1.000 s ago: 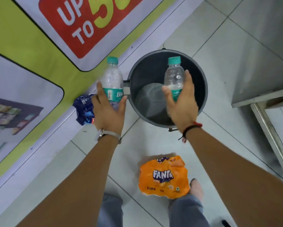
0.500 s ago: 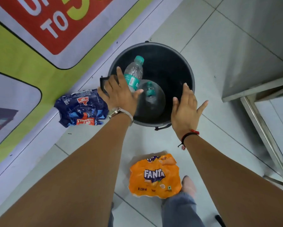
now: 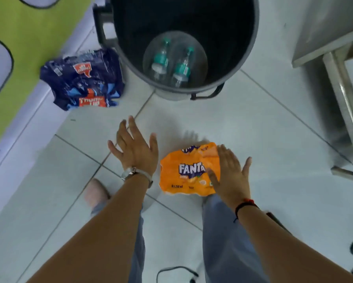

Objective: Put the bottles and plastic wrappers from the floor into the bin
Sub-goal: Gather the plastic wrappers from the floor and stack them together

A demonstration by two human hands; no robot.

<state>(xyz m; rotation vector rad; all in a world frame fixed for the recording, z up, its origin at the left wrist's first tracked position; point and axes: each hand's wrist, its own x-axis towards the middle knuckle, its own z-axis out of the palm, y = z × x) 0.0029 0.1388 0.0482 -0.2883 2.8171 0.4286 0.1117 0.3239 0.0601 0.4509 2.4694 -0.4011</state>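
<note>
Two bottles [image 3: 171,65] lying inside bin [image 3: 251,48], orange Fanta wrapper [image 3: 189,170] on floor below bin, blue wrapper [image 3: 83,80] left of bin, left hand [image 3: 135,149] and right hand [image 3: 230,173] empty, fingers spread, flanking Fanta wrapper

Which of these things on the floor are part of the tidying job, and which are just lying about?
Part of the job:
- bin
- two bottles already in the bin
- orange Fanta wrapper
- blue wrapper
- left hand and right hand, both open

Just lying about:
- metal stand
- black cable
</note>
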